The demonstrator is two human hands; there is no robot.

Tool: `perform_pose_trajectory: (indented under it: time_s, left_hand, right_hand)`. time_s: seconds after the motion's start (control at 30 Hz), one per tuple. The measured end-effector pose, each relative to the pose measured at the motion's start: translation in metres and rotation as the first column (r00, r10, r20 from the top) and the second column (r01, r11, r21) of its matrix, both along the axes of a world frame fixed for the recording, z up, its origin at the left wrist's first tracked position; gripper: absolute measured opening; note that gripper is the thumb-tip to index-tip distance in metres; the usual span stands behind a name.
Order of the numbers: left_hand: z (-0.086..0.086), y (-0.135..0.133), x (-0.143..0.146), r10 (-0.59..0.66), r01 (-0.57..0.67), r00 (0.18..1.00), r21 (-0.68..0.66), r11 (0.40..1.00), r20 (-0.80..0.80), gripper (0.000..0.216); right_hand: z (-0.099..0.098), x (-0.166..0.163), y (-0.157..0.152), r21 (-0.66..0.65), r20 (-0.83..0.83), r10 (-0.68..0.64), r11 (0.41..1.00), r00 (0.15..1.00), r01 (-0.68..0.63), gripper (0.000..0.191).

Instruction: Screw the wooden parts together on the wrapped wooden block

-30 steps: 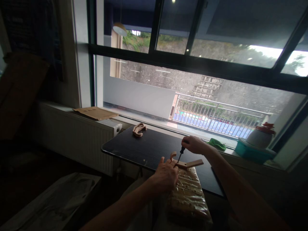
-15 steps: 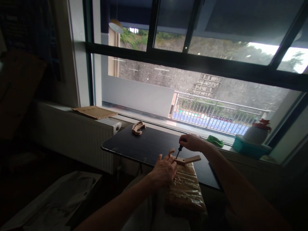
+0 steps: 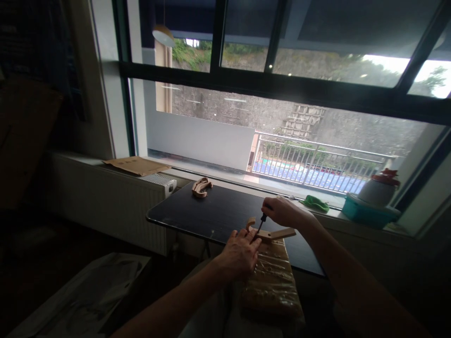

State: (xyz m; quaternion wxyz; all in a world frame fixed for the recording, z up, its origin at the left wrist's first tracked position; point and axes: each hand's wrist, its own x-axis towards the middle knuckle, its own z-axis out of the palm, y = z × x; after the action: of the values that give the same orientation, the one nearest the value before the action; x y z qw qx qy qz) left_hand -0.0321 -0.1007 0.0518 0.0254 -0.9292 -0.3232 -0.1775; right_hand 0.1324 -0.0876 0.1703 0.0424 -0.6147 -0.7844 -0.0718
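Observation:
A dark-handled screwdriver is gripped in my right hand, closed around its handle. Its shaft slants down to a pale wooden piece with a curled end and a straight arm. That piece lies across the far end of a long block wrapped in clear plastic. My left hand presses its fingers on the wooden piece beside the screwdriver's tip, holding it against the block. The exact contact of tip and wood is partly hidden by these fingers.
A black table stands ahead, with several curved wooden pieces at its far left. Along the windowsill are a green cloth, a teal box and a sprayer-like bottle. Brown paper rests above the radiator.
The view has shifted slightly. Both hands keep nearly the same places; my right hand has turned a little around the screwdriver, and the left fingers have shifted slightly.

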Motion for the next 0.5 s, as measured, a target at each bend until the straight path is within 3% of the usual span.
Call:
perform_pose_trajectory:
  time_s: [0.1,0.33,0.5]
  left_hand:
    - [-0.002,0.002,0.001,0.001,-0.001,1.0,0.005,1.0,0.014,0.041]
    - [-0.009,-0.002,-0.001,0.007,-0.007,0.999,0.009,1.0,0.032,0.043]
    - [-0.008,0.0,-0.002,-0.012,0.011,1.0,0.005,1.0,0.026,0.043]
  right_hand:
    - [0.003,-0.003,0.003,-0.014,0.031,-0.032,0.999,0.999,0.032,0.032]
    - [0.016,-0.003,0.002,-0.123,0.04,0.054,0.991,0.998,-0.049,0.022]
    - [0.01,-0.001,0.005,-0.111,0.032,0.072,0.991,0.997,-0.068,0.025]
